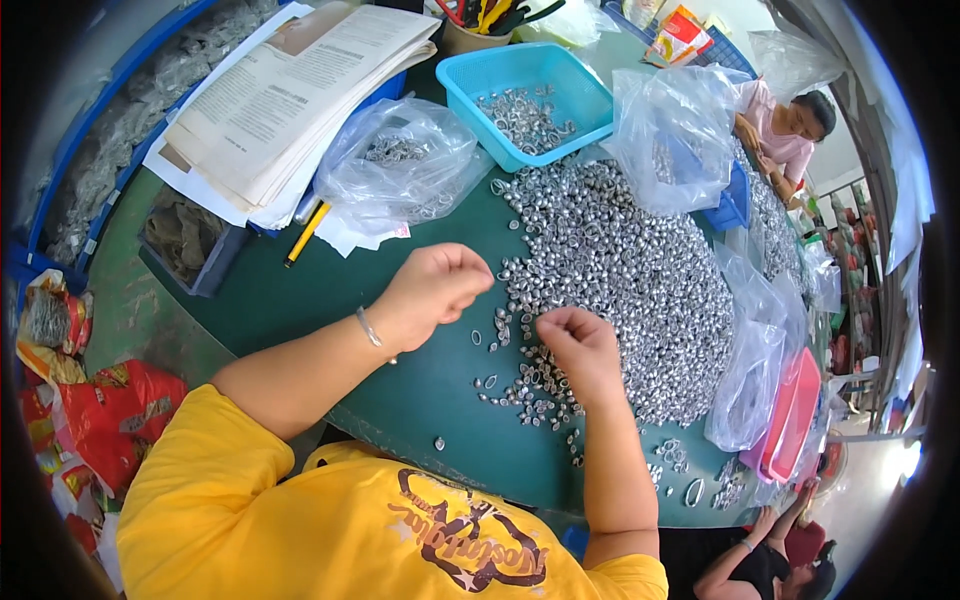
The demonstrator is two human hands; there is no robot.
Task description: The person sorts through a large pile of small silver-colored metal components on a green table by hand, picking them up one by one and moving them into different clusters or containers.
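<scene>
Just right of the frame's middle, the right hand (585, 355) has its fingers curled in and its thumb drawn close to them; whether a piece sits between cannot be told. Left of it, the left hand (436, 290) is likewise half closed, its grip hidden too. Small metal pieces (640, 290) spread across the centre right: shiny silver, rounded and bead-like, heaped thickly, thinning at the left edge to scattered singles, some open oval loops. Beyond, at upper centre, a light-blue basket (510, 75) holds similar silvery ones.
</scene>
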